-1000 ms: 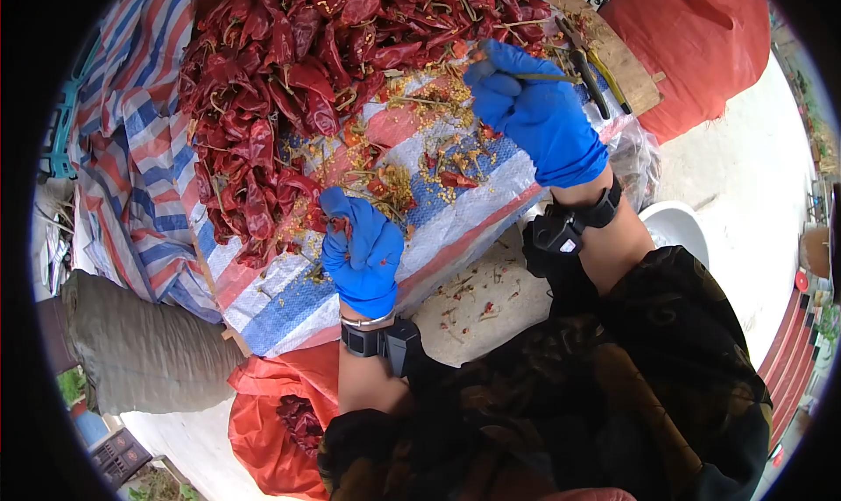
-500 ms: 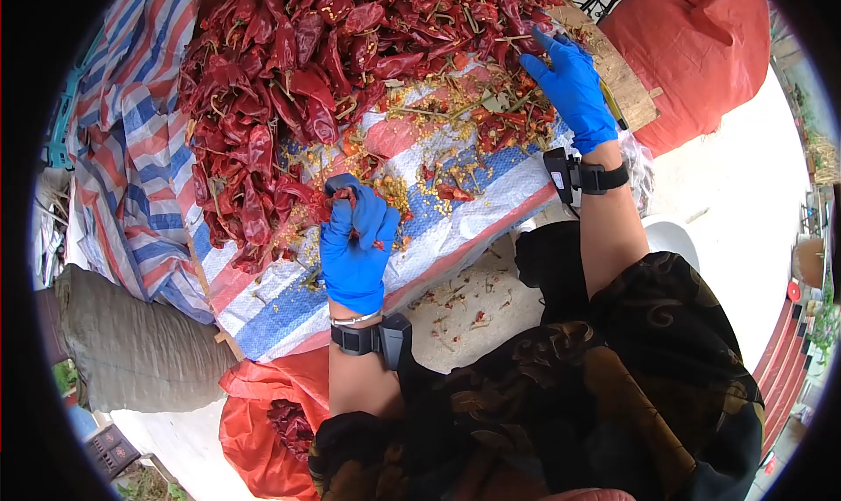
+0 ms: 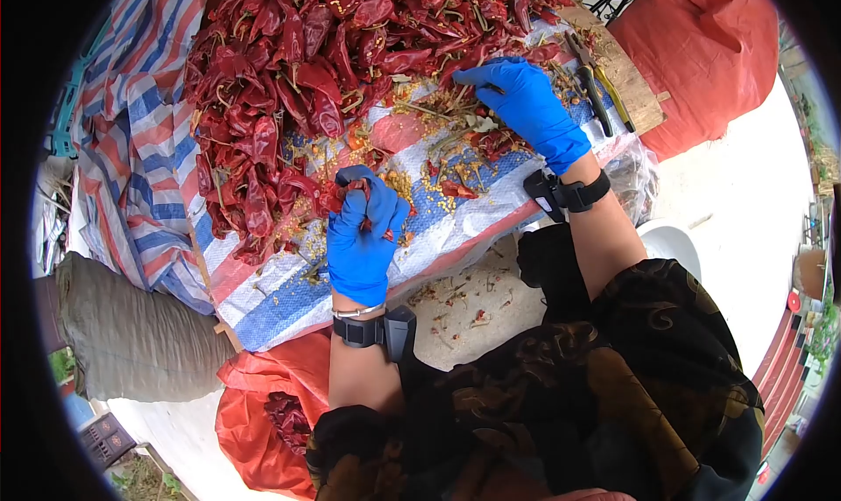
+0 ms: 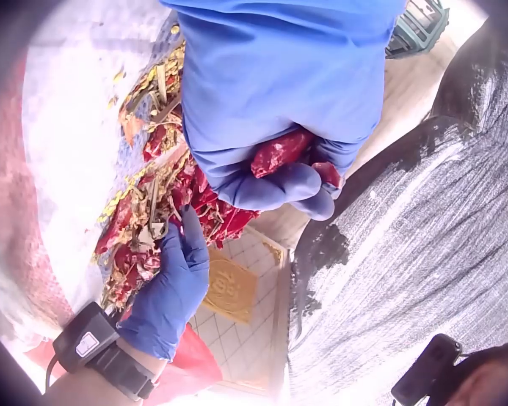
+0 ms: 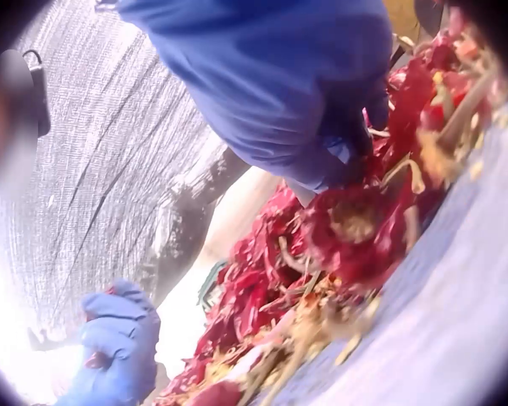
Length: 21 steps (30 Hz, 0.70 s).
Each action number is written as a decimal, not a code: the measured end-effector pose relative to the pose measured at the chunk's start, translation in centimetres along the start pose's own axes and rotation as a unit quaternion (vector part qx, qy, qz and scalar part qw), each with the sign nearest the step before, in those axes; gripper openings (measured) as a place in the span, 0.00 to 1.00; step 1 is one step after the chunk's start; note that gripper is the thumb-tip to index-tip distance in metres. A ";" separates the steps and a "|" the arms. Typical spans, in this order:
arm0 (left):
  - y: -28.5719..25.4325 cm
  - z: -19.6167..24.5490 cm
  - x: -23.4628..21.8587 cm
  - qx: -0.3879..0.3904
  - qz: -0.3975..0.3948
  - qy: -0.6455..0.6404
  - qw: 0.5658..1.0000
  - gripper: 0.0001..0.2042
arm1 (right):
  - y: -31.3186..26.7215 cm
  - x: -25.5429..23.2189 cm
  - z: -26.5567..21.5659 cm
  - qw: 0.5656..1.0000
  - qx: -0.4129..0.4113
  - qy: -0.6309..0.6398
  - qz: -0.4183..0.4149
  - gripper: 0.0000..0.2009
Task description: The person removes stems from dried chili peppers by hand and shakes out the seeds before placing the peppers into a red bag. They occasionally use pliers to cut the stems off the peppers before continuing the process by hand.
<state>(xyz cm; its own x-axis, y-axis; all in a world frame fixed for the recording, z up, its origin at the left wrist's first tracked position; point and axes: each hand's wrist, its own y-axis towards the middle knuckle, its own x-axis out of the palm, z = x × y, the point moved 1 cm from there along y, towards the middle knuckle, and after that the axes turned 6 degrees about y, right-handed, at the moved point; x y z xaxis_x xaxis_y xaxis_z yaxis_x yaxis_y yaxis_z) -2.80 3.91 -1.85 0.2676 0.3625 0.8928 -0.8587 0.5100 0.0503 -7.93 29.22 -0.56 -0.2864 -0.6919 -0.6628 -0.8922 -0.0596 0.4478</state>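
Note:
My left hand, in a blue glove, curls its fingers round dried red chili pieces. In the left wrist view a chili piece pokes out between the bent fingers. The right hand, gloved alike, reaches to the near edge of the chili heap. Its fingertips pinch a dried chili pepper, seen close in the right wrist view. Behind the glove the thumb's grip is partly hidden. Loose seeds and stems lie on the striped woven sheet between the two hands.
Pliers with black and yellow handles lie right of the right hand. A red sack stands at the upper right, a grey sack at the left. Below the sheet's front edge sits an open red bag with chilies inside.
The right hand carried a stem-like piece above the sheet, went right toward the pliers with fingers spread, then came back left to the heap's edge. The left hand keeps its hold in nearly the same place.

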 end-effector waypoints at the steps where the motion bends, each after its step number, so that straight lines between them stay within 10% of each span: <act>1: -0.1 0.0 0.1 0.000 -0.005 -0.026 1.000 0.10 | 0.0 0.5 -0.9 0.999 -0.024 -0.018 -0.027 0.16; 8: -0.2 0.4 -0.1 0.008 0.022 0.028 0.999 0.11 | -0.1 0.8 -4.2 0.989 -0.112 0.010 -0.098 0.18; 11: -0.2 0.6 -0.2 0.015 0.012 0.053 0.998 0.11 | 0.5 -0.9 -3.1 0.991 -0.087 0.094 0.022 0.16; 15: -0.2 0.7 -0.5 0.014 0.015 0.037 0.999 0.11 | 0.3 -3.8 3.0 0.957 -0.066 -0.250 0.134 0.22; 21: 0.2 0.6 -0.3 0.019 0.016 0.039 0.999 0.14 | -1.0 -3.8 6.1 0.950 0.109 -0.290 0.026 0.21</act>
<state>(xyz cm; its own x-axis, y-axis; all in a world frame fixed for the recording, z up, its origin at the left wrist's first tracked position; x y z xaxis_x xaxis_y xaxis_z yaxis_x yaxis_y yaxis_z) -3.27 3.42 -1.85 0.2726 0.4390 0.8562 -0.8826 0.4683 0.0410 -8.12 36.25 -2.12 -0.4203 -0.1725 -0.8908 -0.9044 0.1592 0.3959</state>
